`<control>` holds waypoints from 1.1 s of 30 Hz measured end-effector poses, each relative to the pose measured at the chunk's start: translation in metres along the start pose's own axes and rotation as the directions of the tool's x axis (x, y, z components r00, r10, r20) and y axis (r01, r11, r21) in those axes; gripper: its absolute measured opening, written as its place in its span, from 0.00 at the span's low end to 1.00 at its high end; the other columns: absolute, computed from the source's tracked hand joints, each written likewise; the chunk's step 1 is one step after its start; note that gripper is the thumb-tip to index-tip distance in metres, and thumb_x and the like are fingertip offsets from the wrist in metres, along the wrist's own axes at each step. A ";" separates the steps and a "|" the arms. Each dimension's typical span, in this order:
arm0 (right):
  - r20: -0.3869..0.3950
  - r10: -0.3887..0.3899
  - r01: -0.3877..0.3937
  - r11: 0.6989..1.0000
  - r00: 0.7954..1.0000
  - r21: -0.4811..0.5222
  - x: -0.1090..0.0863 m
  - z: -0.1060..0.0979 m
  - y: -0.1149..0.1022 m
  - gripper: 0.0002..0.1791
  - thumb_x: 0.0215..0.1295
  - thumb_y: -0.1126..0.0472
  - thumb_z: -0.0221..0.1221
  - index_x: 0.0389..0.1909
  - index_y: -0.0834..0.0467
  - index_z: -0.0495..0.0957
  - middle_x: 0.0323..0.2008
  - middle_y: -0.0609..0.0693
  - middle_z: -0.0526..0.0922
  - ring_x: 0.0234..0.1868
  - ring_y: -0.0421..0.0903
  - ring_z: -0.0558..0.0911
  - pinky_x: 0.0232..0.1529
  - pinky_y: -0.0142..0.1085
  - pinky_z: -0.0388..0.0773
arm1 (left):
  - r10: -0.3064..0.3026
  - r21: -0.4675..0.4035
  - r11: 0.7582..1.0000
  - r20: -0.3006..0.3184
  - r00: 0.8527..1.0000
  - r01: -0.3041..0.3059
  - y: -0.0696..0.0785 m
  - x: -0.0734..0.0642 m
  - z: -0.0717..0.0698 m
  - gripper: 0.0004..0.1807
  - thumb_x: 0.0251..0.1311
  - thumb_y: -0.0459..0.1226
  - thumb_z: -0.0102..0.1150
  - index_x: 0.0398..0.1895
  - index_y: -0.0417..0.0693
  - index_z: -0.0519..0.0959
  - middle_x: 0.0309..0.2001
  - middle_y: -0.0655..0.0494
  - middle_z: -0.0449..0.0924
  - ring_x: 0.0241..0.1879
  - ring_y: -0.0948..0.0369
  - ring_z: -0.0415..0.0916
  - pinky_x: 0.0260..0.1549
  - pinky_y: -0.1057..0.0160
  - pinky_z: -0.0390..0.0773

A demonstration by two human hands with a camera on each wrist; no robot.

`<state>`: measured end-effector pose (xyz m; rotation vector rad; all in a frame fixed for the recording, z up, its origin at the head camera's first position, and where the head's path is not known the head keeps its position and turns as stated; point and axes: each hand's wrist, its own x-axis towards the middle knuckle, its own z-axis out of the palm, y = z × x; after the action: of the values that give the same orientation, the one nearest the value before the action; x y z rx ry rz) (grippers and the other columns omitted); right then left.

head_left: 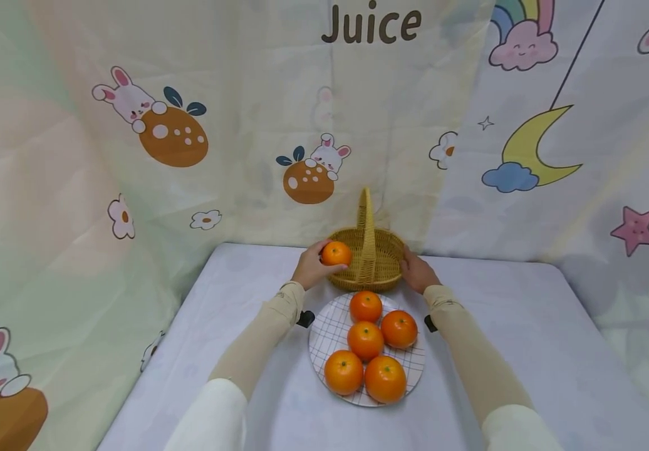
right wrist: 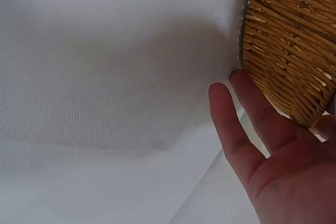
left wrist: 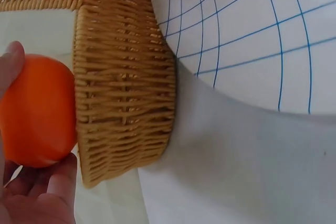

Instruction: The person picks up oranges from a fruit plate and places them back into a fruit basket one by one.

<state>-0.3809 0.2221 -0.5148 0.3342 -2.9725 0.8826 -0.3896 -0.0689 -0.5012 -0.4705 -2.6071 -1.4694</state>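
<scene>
My left hand (head_left: 310, 269) grips an orange (head_left: 336, 254) at the left rim of a yellow wicker basket (head_left: 381, 257). The left wrist view has this orange (left wrist: 39, 111) close beside the basket's woven wall (left wrist: 126, 82), with thumb and fingers on opposite sides of it. At the basket's right side, my right hand (head_left: 419, 272) holds the rim. Two fairly straight fingers (right wrist: 257, 111) lie near the outer wall in the right wrist view, while the basket partly hides the others. The basket's tall handle (head_left: 365, 232) stands upright.
In front of the basket, a round white plate (head_left: 324, 332) with a grid pattern bears several oranges (head_left: 366, 341). A pale cloth (head_left: 505, 351) covers the table. Behind it hangs a printed curtain (head_left: 257, 113) with cartoon rabbits and a moon.
</scene>
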 end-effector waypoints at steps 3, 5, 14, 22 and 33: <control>-0.004 0.008 -0.009 1.000 1.000 -0.005 0.003 0.003 0.000 0.28 0.67 0.57 0.34 0.65 0.64 0.44 0.61 0.63 0.56 0.59 0.59 0.59 0.59 0.50 0.54 | 0.003 0.024 1.000 -0.007 1.000 -0.003 -0.002 0.001 0.006 0.46 0.33 0.57 0.66 0.59 0.48 0.64 0.52 0.59 0.67 0.47 0.61 0.68 0.44 0.58 0.72; -0.003 0.011 -0.011 1.000 1.000 -0.017 0.005 0.003 0.000 0.28 0.67 0.58 0.35 0.65 0.64 0.44 0.61 0.63 0.57 0.59 0.59 0.59 0.58 0.50 0.54 | -0.004 0.041 0.999 -0.010 1.000 0.005 -0.003 0.002 0.010 0.47 0.33 0.58 0.65 0.60 0.49 0.63 0.53 0.58 0.67 0.47 0.61 0.68 0.43 0.59 0.72; 0.010 0.030 -0.029 0.999 0.999 -0.042 0.004 0.003 -0.002 0.29 0.66 0.58 0.35 0.66 0.63 0.42 0.61 0.63 0.57 0.59 0.59 0.60 0.58 0.50 0.55 | 0.035 0.172 0.985 -0.005 0.999 -0.033 -0.001 0.007 0.022 0.44 0.32 0.59 0.65 0.55 0.47 0.67 0.48 0.55 0.66 0.42 0.60 0.68 0.39 0.62 0.73; -0.006 0.046 -0.046 0.998 0.999 -0.045 0.004 0.005 -0.005 0.29 0.66 0.59 0.36 0.66 0.63 0.44 0.60 0.62 0.59 0.58 0.58 0.62 0.57 0.49 0.57 | 0.042 0.242 0.969 0.025 0.999 -0.047 0.001 0.010 0.028 0.41 0.30 0.58 0.66 0.50 0.46 0.71 0.44 0.56 0.67 0.38 0.60 0.69 0.37 0.62 0.73; -0.024 0.044 -0.045 0.998 0.999 -0.042 0.003 0.004 0.000 0.29 0.65 0.59 0.36 0.66 0.63 0.44 0.60 0.62 0.59 0.58 0.58 0.62 0.57 0.49 0.57 | 0.048 0.359 0.929 0.128 0.991 -0.091 0.005 0.016 0.034 0.37 0.32 0.56 0.65 0.47 0.45 0.73 0.38 0.58 0.71 0.34 0.62 0.69 0.34 0.63 0.74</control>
<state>-0.3837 0.2189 -0.5180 0.2562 -2.9834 0.8200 -0.4016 -0.0338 -0.5106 -0.6102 -2.8305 -0.9263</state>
